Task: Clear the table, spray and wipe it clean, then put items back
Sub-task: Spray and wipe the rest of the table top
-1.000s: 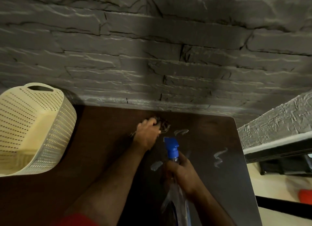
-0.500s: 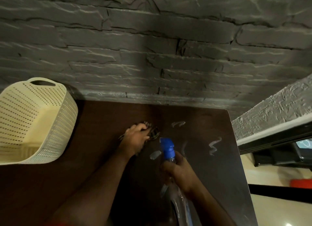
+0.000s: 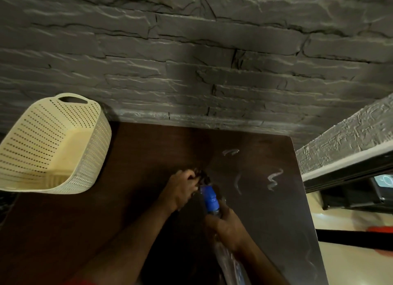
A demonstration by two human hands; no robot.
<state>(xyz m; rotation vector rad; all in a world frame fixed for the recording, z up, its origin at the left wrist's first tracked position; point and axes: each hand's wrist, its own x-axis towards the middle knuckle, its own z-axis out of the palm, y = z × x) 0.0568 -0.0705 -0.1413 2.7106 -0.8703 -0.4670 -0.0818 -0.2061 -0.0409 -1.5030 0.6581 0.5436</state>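
Note:
A dark brown table (image 3: 148, 157) fills the lower view, with wet white streaks (image 3: 273, 178) on its right part. My left hand (image 3: 181, 189) grips a dark crumpled cloth (image 3: 203, 176) and presses it on the tabletop near the middle. My right hand (image 3: 225, 227) holds a clear spray bottle (image 3: 228, 261) by the neck, its blue nozzle (image 3: 210, 197) pointing away from me, right beside the left hand.
A cream perforated plastic basket (image 3: 63, 135) stands on the table's far left, tilted toward me. A grey stone-look wall (image 3: 191, 61) runs behind the table. Past the table's right edge are a ledge, dark equipment (image 3: 357, 191) and pale floor.
My left hand has dragged the cloth back toward me and slightly left, ending close to the bottle's nozzle. The right hand keeps its hold on the bottle.

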